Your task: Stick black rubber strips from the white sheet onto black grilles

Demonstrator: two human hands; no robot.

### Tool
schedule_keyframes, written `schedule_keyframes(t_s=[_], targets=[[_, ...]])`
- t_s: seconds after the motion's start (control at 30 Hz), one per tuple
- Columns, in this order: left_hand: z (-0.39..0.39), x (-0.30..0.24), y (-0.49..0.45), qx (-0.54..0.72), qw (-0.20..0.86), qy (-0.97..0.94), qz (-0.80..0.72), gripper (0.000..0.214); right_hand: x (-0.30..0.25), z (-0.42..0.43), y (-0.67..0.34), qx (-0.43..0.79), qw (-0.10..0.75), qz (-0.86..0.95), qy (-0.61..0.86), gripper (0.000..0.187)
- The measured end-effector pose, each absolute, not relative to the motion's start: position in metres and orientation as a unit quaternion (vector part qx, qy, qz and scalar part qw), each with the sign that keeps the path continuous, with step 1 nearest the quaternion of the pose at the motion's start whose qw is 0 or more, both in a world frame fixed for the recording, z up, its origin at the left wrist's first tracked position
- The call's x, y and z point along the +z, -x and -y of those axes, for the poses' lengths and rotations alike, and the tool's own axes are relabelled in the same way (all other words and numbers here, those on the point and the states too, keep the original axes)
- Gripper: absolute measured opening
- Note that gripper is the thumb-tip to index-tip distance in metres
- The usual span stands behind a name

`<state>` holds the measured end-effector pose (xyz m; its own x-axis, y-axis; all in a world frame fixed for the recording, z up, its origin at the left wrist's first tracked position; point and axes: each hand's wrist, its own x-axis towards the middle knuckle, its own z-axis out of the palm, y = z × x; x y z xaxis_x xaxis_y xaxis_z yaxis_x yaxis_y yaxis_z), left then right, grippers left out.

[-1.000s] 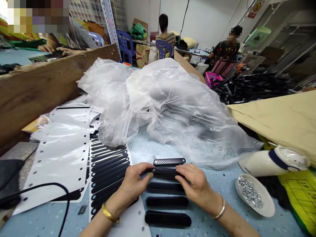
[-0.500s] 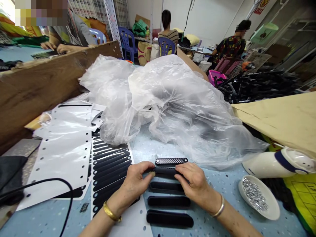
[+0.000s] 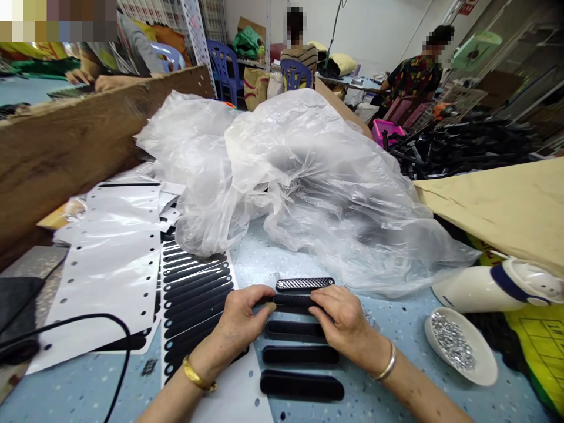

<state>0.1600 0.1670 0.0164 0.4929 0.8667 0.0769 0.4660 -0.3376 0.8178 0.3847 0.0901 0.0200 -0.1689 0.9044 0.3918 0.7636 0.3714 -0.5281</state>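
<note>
A narrow black strip with rounded ends is held by its two ends between my hands. My left hand pinches its left end with thumb and fingers. At the right end, the fingers of my right hand are closed on it. Just beyond lies a similar piece with a silvery crosshatched face. On the near side, several plain black strips lie in a column, one below another. Left of my left hand, a white backing sheet carries rows of black oblong stickers with a hole at the end.
Clear plastic sheeting is heaped across the back. A white dish of small silvery parts and a cream bottle stand at right. Used white sheets, a black cable and a wooden board are at left. Other people sit beyond.
The strip between my hands has tilted, so its edge now faces up more. Both hands keep their grip in nearly the same place. The whole view has shifted slightly.
</note>
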Motion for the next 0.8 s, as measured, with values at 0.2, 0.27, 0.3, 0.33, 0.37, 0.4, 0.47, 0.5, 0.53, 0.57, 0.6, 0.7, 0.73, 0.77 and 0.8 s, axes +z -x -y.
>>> schedule_keyframes(t_s=[0.2,0.27,0.3,0.33,0.37,0.4,0.47,0.5,0.53,0.57,0.6,0.7,0.73,0.77,0.8], targets=[[-0.167,0.022,-0.161,0.257,0.389,-0.775,-0.427,0.017,0.02,-0.09,-0.384,0.1,0.334,0.756,0.554,0.015],[-0.167,0.023,-0.161,0.263,0.392,-0.773,-0.425,0.018,0.019,-0.091,-0.385,0.101,0.334,0.753,0.558,0.015],[-0.167,0.022,-0.161,0.268,0.392,-0.773,-0.421,0.019,0.019,-0.091,-0.385,0.101,0.335,0.752,0.559,0.015],[-0.167,0.021,-0.161,0.272,0.392,-0.775,-0.415,0.019,0.018,-0.091,-0.385,0.104,0.335,0.75,0.561,0.015],[-0.167,0.019,-0.161,0.274,0.391,-0.779,-0.406,0.019,0.018,-0.091,-0.385,0.106,0.336,0.748,0.562,0.015],[-0.167,0.017,-0.16,0.275,0.388,-0.785,-0.397,0.019,0.018,-0.091,-0.385,0.11,0.338,0.746,0.564,0.015],[-0.168,0.014,-0.159,0.272,0.383,-0.796,-0.382,0.019,0.017,-0.092,-0.385,0.118,0.343,0.742,0.564,0.015],[-0.168,0.013,-0.159,0.272,0.382,-0.798,-0.378,0.019,0.017,-0.092,-0.385,0.123,0.345,0.741,0.563,0.015],[-0.168,0.012,-0.159,0.273,0.38,-0.799,-0.376,0.019,0.017,-0.093,-0.386,0.13,0.347,0.74,0.562,0.015],[-0.169,0.011,-0.158,0.275,0.38,-0.8,-0.374,0.018,0.017,-0.093,-0.386,0.138,0.349,0.738,0.561,0.015],[-0.169,0.011,-0.158,0.277,0.38,-0.8,-0.373,0.018,0.017,-0.094,-0.386,0.146,0.351,0.736,0.559,0.015],[-0.17,0.01,-0.157,0.283,0.379,-0.802,-0.365,0.018,0.016,-0.096,-0.389,0.171,0.367,0.725,0.557,0.014],[-0.17,0.01,-0.157,0.285,0.379,-0.803,-0.362,0.018,0.015,-0.097,-0.389,0.177,0.373,0.721,0.556,0.014],[-0.17,0.009,-0.157,0.286,0.378,-0.804,-0.359,0.018,0.015,-0.097,-0.39,0.183,0.378,0.718,0.555,0.013],[-0.17,0.008,-0.157,0.287,0.378,-0.804,-0.358,0.018,0.014,-0.098,-0.391,0.187,0.38,0.717,0.553,0.013]])
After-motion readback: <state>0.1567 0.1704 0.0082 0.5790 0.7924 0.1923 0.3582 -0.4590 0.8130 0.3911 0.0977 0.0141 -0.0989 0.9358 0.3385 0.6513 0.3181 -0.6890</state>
